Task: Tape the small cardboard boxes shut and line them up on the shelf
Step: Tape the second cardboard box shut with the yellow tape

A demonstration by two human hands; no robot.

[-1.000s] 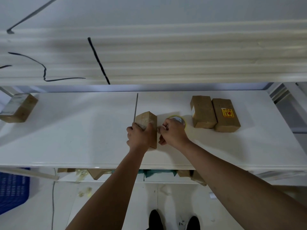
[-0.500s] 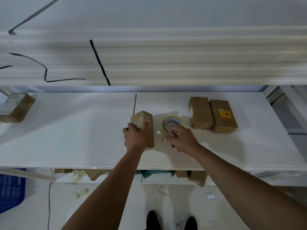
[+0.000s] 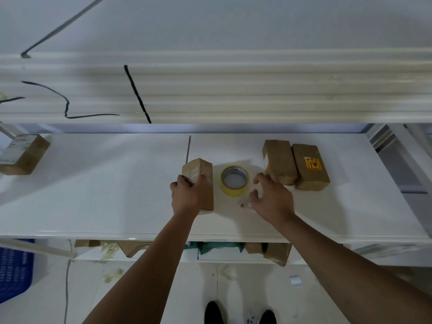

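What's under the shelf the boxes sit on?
Below the front edge of the shelf, cardboard boxes, a green item and tape scraps show on a lower level. Everything farther back is covered.

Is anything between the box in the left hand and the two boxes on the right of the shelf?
Yes: the yellow tape roll lies flat between the held box and the two boxes; the right hand is there too.
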